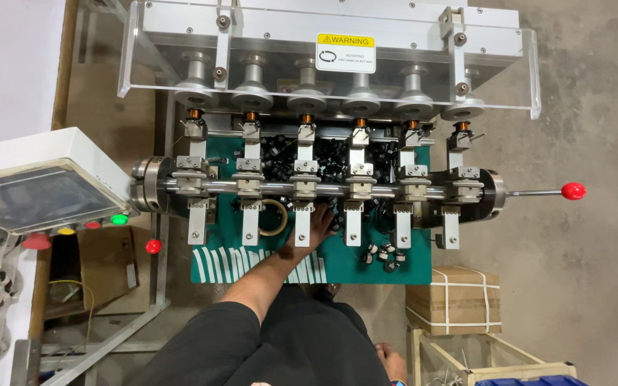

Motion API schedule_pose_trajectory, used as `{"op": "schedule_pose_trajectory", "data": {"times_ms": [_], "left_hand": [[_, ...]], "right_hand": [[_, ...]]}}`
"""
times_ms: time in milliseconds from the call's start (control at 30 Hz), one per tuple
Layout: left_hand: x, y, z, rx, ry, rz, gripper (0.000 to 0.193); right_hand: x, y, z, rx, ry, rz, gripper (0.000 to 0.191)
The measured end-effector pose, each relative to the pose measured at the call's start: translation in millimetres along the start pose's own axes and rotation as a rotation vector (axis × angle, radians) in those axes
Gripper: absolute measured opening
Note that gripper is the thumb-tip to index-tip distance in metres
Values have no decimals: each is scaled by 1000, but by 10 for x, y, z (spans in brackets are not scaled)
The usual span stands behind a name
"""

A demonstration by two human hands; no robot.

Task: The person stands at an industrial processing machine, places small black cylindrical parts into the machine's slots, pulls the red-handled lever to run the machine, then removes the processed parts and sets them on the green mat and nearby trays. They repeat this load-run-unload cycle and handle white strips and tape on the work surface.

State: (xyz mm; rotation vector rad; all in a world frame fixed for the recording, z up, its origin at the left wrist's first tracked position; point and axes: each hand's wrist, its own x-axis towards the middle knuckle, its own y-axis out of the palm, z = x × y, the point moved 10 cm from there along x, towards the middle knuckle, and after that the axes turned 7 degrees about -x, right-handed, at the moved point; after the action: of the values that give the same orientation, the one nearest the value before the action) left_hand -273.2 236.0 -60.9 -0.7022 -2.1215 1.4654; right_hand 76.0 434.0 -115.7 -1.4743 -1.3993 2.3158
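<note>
My left hand [314, 227] reaches forward onto the green tray [337, 261] of a winding machine. Its fingers slip under the horizontal steel shaft [323, 189], between the third and fourth clamp blocks, so they are partly hidden. Small black ring-shaped parts [384, 256] lie on the tray to the right of the hand, and more are heaped behind the shaft [330, 154]. A yellowish tape roll [273, 218] lies just left of the hand. My right hand [392, 359] is low by my leg at the bottom edge, mostly cropped.
A clear guard [531, 71] covers several metal spindles at the back. A lever with a red ball [573, 191] sticks out to the right. On the left is a control box [37, 189] with coloured buttons. A strapped cardboard box [453, 299] sits on a wooden frame.
</note>
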Motion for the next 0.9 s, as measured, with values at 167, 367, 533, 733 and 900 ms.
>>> {"op": "schedule_pose_trajectory", "data": {"times_ms": [167, 367, 533, 733, 900], "left_hand": [[-92, 78, -60, 439, 133, 47, 63], [-14, 90, 94, -2614, -349, 132, 78], [-189, 201, 240, -2494, -502, 79, 62], [-294, 267, 314, -2185, -696, 7, 41], [-719, 305, -35, -2190, -1034, 580, 54]], "right_hand": [[-52, 34, -48, 82, 171, 13, 36], [127, 54, 38, 2, 142, -18, 35], [147, 20, 179, 46, 58, -57, 33], [130, -104, 372, -4, 18, -65, 30], [124, -273, 594, -107, 25, -125, 31]]}}
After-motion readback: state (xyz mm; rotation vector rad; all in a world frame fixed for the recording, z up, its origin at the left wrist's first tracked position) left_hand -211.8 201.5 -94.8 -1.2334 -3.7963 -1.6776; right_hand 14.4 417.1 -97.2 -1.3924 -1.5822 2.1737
